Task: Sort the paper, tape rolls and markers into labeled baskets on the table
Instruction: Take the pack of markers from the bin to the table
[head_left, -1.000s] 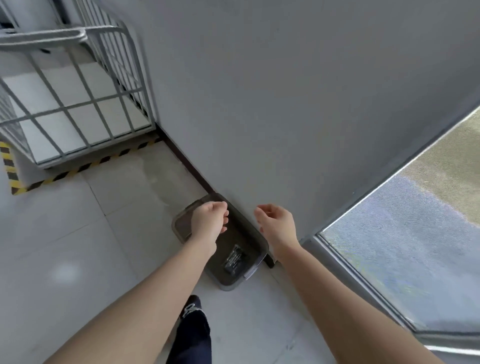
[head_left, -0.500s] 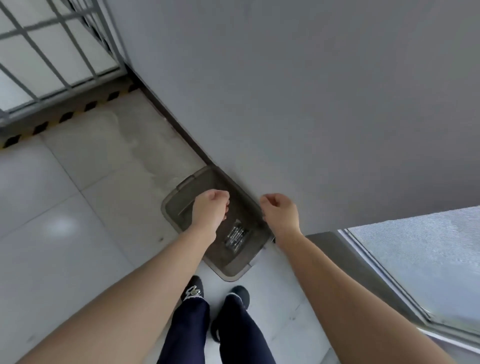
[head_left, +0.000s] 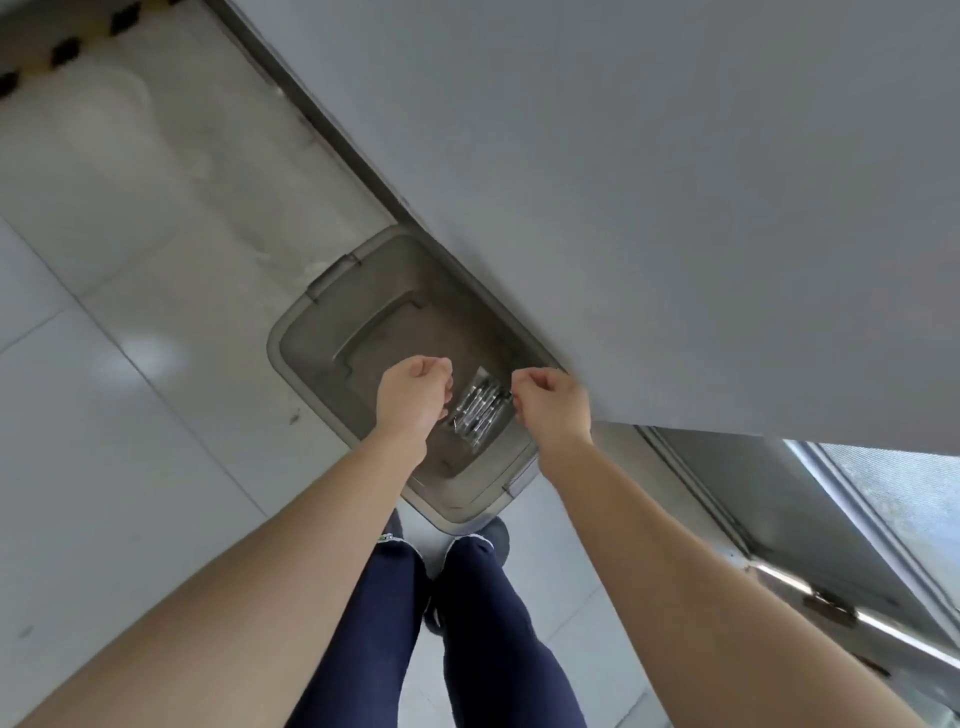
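So both hands are balled up. The left hand (head_left: 413, 397) is curled into a loose fist with nothing in it that I can see, hanging over the lid of a grey storage box (head_left: 384, 322). The right hand (head_left: 555, 405) is curled too, thumb and forefinger pressed together right at the edge of a clear packet (head_left: 480, 410). Honestly can't tell if it's actually pinching the packet's corner or just sitting next to it, since it's too blurry there.

The packet looks like it holds a row of markers or pens, grey and silvery. It lies flat on the box lid, between the two hands and toward the near end of the lid.

The box itself sits on the pale tiled floor (head_left: 130, 415), one long side shoved up against the grey wall (head_left: 675, 182), latches showing at both ends. Just this side of it are the person's legs in navy trousers (head_left: 493, 623), with a dark shoe (head_left: 496, 532) nearly touching the box corner.

Further out, there's a strip of black-and-yellow tape (head_left: 62, 52) on the floor at top left and a metal window frame (head_left: 779, 519) off to the right.
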